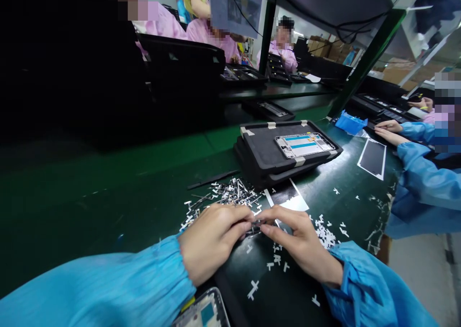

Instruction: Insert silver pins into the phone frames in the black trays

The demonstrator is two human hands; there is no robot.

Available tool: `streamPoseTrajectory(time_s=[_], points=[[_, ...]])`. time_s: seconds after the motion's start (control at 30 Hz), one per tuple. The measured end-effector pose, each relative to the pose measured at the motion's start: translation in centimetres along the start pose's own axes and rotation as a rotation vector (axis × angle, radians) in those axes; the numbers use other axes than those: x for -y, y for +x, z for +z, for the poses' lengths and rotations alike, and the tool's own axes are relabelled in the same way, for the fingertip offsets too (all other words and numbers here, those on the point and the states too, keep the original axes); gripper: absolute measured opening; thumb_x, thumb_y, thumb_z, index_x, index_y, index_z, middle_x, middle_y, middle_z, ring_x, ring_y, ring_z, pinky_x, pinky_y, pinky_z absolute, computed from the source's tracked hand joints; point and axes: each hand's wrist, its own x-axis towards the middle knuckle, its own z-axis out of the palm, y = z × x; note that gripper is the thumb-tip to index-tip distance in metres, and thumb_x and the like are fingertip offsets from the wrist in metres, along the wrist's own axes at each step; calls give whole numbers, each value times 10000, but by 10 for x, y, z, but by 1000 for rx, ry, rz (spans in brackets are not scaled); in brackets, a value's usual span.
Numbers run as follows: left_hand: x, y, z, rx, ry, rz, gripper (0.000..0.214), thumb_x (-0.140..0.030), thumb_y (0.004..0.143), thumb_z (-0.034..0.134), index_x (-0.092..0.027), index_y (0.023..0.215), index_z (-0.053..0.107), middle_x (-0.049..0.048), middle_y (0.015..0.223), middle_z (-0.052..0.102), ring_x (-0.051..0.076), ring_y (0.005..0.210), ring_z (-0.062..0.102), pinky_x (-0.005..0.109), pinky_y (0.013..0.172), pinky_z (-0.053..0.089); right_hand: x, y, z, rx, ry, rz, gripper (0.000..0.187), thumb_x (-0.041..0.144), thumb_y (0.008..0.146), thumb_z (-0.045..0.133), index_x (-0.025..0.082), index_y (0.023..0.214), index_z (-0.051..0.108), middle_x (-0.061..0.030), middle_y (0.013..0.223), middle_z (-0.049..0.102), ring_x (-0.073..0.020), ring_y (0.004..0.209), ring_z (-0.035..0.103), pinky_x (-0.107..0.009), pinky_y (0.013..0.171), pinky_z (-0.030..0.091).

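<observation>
My left hand (216,236) and my right hand (298,238) meet above the green worktable, fingertips pinched close together. Between them is a small thin dark strip (255,225), partly covered by the fingers; its exact kind is too small to make out. Just beyond my left hand lies a heap of small black-and-white strips (236,191). Small white cut pieces (277,259) are scattered below and between the hands. A pile of similar white bits (325,234) lies beside my right wrist. A phone frame (207,312) shows at the bottom edge, near my left sleeve.
Stacked black foam trays (259,149) stand ahead, a phone frame (306,145) on top. A sheet of dark strips (286,197) lies before them. At right are a blue packet (351,122), another dark sheet (372,158) and a co-worker's hands (391,132). A green post (370,60) rises behind.
</observation>
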Motion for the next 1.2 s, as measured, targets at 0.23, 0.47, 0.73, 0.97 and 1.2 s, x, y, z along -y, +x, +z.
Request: streamPoseTrajectory(time_s=[0.23,0.47,0.73,0.97,1.2], points=[[-3,2,1,130,-79,-31,259,-268,809,320,-177,625,478,-23,604,520,110,594,482,209,584,309,-2,-3,5,-58,-203,-259,249,93,854,455,165,1087,505,-37,836,581,-152,763,513,-303,726,417],[6,4,2,258,-141,-93,260,-296,782,356,-159,592,468,-27,547,494,101,545,459,196,540,323,-3,-7,8,44,-479,-429,219,29,856,349,98,990,508,-41,711,522,-138,649,442,-372,797,384],[-4,-5,6,74,87,8,269,-242,844,331,-177,801,588,34,775,594,174,770,507,293,709,349,0,-8,5,63,-299,-153,195,142,892,348,135,838,536,-31,697,473,-152,672,414,-299,639,354],[-16,-16,15,-170,286,199,256,-105,848,325,-163,779,566,44,764,551,178,730,426,326,698,289,5,-3,2,80,60,155,107,228,838,510,178,772,579,17,708,551,-119,698,500,-232,653,379],[-17,-20,13,-243,227,232,249,-126,868,346,-198,749,552,-10,726,520,146,728,431,274,676,297,4,-1,-2,121,484,315,137,267,758,600,147,692,599,-2,654,604,-99,597,516,-213,590,403]])
